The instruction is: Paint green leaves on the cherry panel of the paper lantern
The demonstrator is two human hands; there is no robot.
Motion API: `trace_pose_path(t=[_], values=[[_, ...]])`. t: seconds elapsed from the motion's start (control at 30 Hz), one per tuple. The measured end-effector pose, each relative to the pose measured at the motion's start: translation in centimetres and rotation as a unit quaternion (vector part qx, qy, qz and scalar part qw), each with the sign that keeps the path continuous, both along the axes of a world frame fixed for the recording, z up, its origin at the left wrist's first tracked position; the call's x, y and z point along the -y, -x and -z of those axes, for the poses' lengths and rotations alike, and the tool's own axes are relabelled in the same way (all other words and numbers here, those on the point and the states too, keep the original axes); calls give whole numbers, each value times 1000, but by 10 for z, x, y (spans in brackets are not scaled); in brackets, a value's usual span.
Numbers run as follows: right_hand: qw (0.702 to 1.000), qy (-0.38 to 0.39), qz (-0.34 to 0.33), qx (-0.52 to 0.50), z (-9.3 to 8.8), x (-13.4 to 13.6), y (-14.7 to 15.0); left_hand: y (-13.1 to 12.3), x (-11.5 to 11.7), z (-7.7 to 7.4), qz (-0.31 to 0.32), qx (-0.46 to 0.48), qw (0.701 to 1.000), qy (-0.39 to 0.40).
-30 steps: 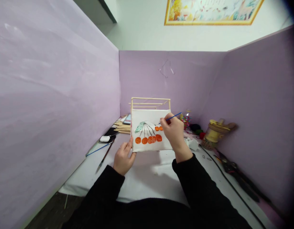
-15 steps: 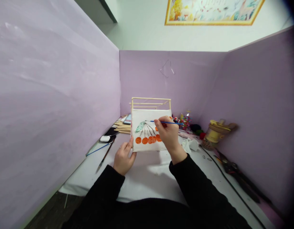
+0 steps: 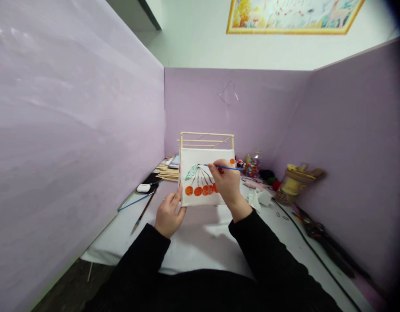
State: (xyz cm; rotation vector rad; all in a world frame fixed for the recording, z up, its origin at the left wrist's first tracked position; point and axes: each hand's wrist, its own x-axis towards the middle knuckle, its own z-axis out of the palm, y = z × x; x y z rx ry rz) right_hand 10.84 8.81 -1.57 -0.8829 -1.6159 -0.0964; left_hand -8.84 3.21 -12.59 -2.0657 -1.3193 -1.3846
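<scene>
My right hand [image 3: 228,178] pinches a blue-handled paintbrush [image 3: 231,168], its tip at the point where the dark painted stems meet. Those stems, a green leaf and a row of orange-red circles are painted on a white cloth panel [image 3: 206,156]. The panel covers the front of a light wooden stick frame [image 3: 206,134], which stands upright before me. My left hand [image 3: 169,213] is closed on the panel's lower left corner, thumb in front. Part of the painting on the right lies hidden behind my right hand.
On the left of the white-covered table [image 3: 200,251] lie a brown-handled brush [image 3: 144,211], a blue brush [image 3: 134,202], a white earphone case [image 3: 143,188] and wooden sticks [image 3: 168,172]. To the right are crumpled tissue [image 3: 258,198], a bead jar [image 3: 253,166], a yellow container [image 3: 292,184] and pliers [image 3: 312,225].
My right hand has shifted slightly left and down over the panel, baring an orange circle near its upper right edge. My left hand keeps its hold on the corner.
</scene>
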Motion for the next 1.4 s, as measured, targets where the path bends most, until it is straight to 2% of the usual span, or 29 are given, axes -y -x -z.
trace_pose_path(t=[0.97,1.27,1.4], values=[[992,92,85,17,-11,-1,-16,1,1,-1,2,-9,1000,9],[989,99,105,22,-15,0,-24,1,1,-1,5,-6,1000,21],[991,92,97,-10,-19,4,-25,1,1,-1,2,-5,1000,20]])
